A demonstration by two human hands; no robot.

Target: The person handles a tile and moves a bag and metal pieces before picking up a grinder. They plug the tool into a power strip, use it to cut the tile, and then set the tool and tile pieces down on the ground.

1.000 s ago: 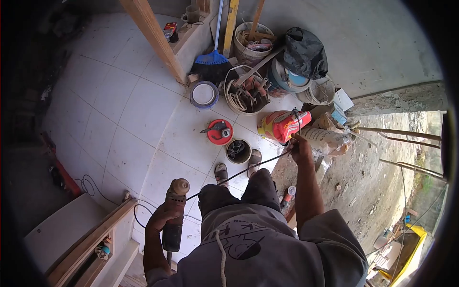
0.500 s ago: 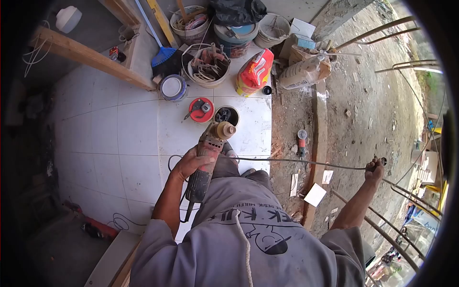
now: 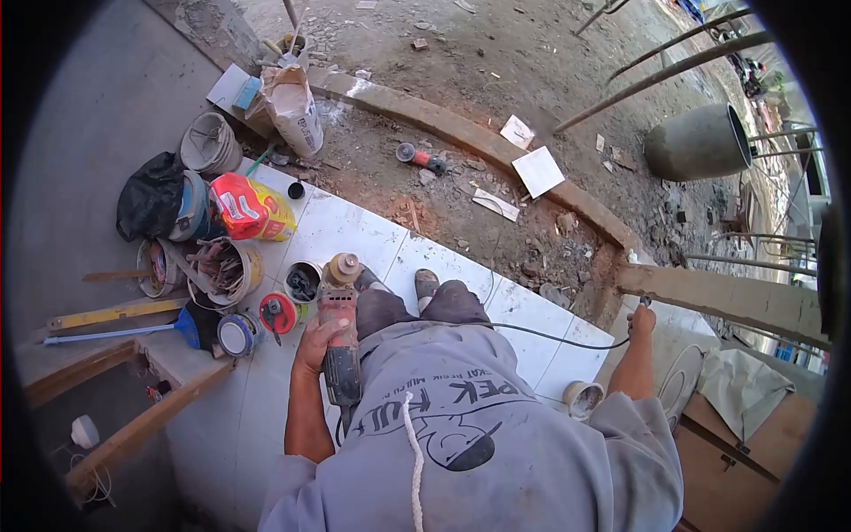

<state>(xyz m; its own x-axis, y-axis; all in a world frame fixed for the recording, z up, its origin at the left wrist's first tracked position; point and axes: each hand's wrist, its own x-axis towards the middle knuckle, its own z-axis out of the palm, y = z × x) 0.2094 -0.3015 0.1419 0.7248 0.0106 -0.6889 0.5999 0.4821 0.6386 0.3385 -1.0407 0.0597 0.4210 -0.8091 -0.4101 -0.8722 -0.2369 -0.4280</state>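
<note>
My left hand (image 3: 319, 344) is wrapped round the body of a red and black power tool (image 3: 340, 330), whose round metal head points away from me. Out to the right, my right hand (image 3: 642, 321) is closed on the end of a black cable (image 3: 558, 339). That cable runs from the hand across in front of my waist. Beyond the tool stand a small bucket with dark contents (image 3: 303, 282) and a red lid with tools on it (image 3: 277, 312).
Buckets (image 3: 232, 273), a red and yellow bag (image 3: 253, 209) and a broom (image 3: 191, 326) stand at the left. A small grinder (image 3: 420, 158) lies on the dirt past the tile edge. A low concrete kerb (image 3: 745, 303) and a large grey pot (image 3: 698, 144) are at the right.
The view has swung round to the right, so the buckets now show at the left. Both hands still hold the tool and the cable. A grey pot and wooden boards have come into view.
</note>
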